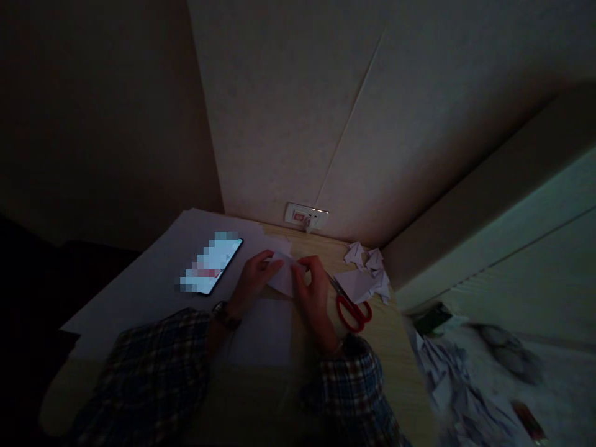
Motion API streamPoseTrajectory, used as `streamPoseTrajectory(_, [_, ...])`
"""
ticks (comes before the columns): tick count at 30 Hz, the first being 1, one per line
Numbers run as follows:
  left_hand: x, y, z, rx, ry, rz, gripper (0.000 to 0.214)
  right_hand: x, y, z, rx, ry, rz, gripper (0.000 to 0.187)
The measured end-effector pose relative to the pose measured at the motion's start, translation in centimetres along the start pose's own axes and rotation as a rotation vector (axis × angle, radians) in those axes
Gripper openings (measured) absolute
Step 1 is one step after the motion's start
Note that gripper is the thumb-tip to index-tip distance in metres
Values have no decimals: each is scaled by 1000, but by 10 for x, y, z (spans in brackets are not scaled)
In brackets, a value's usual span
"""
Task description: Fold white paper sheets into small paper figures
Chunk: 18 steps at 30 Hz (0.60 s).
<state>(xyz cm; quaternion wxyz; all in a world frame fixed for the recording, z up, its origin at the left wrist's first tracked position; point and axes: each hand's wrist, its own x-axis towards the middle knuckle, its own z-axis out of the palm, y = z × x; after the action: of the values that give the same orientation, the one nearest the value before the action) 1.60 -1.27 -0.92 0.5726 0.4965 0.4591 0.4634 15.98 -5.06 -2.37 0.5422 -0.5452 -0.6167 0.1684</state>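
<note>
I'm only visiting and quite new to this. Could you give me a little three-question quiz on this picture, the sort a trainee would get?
1. What do the left hand and the right hand hold between them?
2. Fill the gap: seen from the person's side, the red-handled scissors lie to the ____ of the right hand.
3. True or false: the phone has a dark screen.

Key:
1. A piece of white paper.
2. Right.
3. False; its screen is brightly lit.
</note>
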Motion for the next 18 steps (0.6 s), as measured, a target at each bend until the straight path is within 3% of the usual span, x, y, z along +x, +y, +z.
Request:
streamPoseTrajectory(10, [0, 0, 3, 96, 30, 112, 35, -2, -4, -1, -26, 33, -48, 10])
streamPoseTrajectory(18, [-4, 6, 4, 27, 40, 127, 31, -7, -1, -3, -96, 24, -141, 18])
